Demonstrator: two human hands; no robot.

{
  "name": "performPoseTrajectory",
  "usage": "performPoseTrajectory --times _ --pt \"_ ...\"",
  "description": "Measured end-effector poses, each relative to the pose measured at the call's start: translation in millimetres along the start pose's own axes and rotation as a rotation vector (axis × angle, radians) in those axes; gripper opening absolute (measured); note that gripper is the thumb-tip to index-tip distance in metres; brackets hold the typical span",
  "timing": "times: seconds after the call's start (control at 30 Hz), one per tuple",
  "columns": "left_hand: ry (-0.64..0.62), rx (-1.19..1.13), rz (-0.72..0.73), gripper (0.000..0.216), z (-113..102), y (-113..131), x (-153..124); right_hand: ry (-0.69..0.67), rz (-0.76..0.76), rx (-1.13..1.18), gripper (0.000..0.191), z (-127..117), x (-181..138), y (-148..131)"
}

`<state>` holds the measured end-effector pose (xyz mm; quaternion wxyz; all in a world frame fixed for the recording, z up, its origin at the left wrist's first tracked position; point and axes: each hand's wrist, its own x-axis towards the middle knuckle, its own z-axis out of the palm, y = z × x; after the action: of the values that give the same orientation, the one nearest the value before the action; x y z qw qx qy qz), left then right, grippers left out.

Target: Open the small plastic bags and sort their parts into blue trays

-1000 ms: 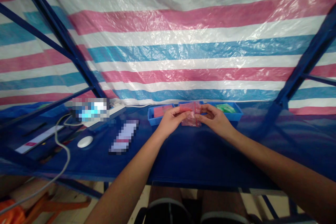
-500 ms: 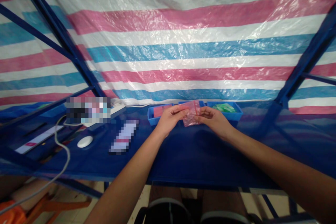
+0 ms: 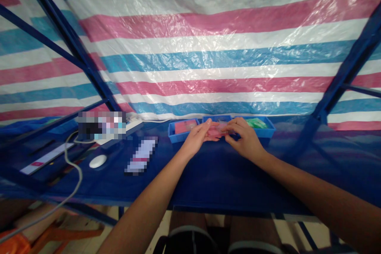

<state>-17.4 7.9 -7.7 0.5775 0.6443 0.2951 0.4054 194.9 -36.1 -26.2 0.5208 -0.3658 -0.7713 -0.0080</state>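
Observation:
A pink translucent plastic bag (image 3: 216,131) lies across the fingers of my left hand (image 3: 194,138), with the thumb on its near side. From the right, my right hand (image 3: 246,139) has its bent fingers and thumb closed on the bag's edge. Both hands are just above the blue table, in front of three small blue bins. Pink packs (image 3: 183,126) fill the left bin (image 3: 176,138). Green packets (image 3: 256,123) sit in the right bin (image 3: 270,131). My hands partly hide the middle bin (image 3: 208,119), so its contents are unclear.
On the blue table (image 3: 214,182), a white mouse-like object (image 3: 98,161) and a blurred-out flat item (image 3: 141,154) lie left. A grey cable (image 3: 77,184) hangs over the front edge. Blue metal posts (image 3: 71,43) and a striped plastic sheet (image 3: 226,59) stand behind.
The bag was upright and facing me; now it is tilted flatter. My left hand has turned palm-up under it, and my right fingers have shifted over its right edge.

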Motion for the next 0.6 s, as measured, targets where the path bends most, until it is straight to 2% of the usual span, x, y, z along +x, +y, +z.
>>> performPoseTrajectory --times 0.13,0.23,0.37,0.47,0.53,0.6 --pt "0.07 0.129 0.071 0.047 -7 -4 2 -0.05 -0.066 -0.016 0.018 2 0 -1" --pt "0.057 0.169 0.1 0.041 -14 -7 3 -0.009 -0.012 0.033 0.031 -1 2 -6" --pt "-0.11 0.404 0.223 0.016 -14 -3 -1 0.045 0.125 0.118 0.043 -5 3 -6" --pt "-0.253 0.478 0.242 0.019 -9 3 -8 -0.067 0.244 0.275 0.051 -1 1 1" --pt "-0.302 0.504 0.238 0.02 -6 7 -10 -0.136 0.342 0.403 0.045 3 -1 5" --pt "-0.315 0.537 0.236 0.021 -6 7 -10 -0.146 0.433 0.501 0.04 7 -1 7"
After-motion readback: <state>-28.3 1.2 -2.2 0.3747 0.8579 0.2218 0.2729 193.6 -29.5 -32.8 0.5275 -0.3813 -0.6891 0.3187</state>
